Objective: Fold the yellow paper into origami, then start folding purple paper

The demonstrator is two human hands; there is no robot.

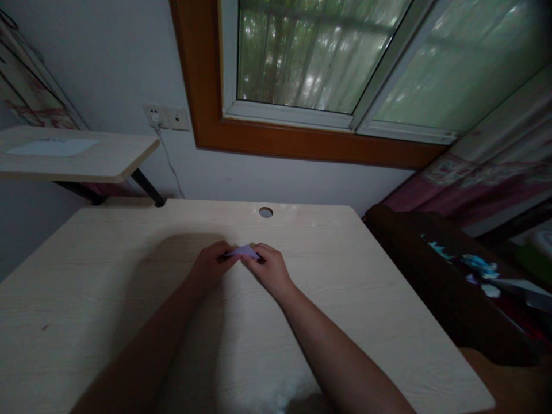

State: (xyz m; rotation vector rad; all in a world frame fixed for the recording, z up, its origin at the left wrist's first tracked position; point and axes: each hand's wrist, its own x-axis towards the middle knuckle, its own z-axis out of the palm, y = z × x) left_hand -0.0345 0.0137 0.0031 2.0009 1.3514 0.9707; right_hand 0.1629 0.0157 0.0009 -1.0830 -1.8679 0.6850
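A small piece of folded purple paper (pixel 244 250) is stretched between my two hands over the middle of the desk. Its visible part looks like a low triangle with the peak pointing away from me. My left hand (pixel 210 263) pinches the left end between thumb and fingers. On the other side, my right hand (pixel 269 265) grips the right end, its thumb on the near edge. The fingers cover both ends of the paper. Both forearms reach in from the bottom of the view.
Pale wooden desk (pixel 345 276) with a round cable hole (pixel 266 212) near its back edge. A raised shelf (pixel 125 158) bearing a white sheet (pixel 52 147) stands at the left. Behind are a wall socket (pixel 166 117) and a window (pixel 314 57). Dark furniture (pixel 414 270) with clutter sits right.
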